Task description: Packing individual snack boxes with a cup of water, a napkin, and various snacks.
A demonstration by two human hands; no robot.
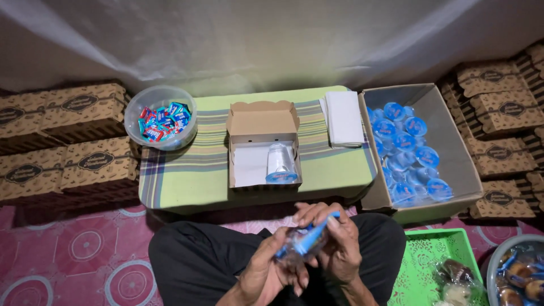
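Over my lap, both hands close around a small clear plastic packet with a blue edge (303, 242). My left hand (271, 273) grips it from below. My right hand (334, 243) pinches its upper end. Ahead of me, an open brown cardboard box (263, 120) rests on a low table with a green striped cloth (192, 170). Inside the box, a clear sealed water cup with a blue lid (281, 164) lies on its side on white paper.
A clear bowl of small blue and red candies (161, 118) and a stack of white paper (344, 118) sit on the table. A carton of blue-lidded cups (411, 150) stands right. Closed brown boxes (62, 141) stack on both sides. Green basket with snacks (433, 266) lower right.
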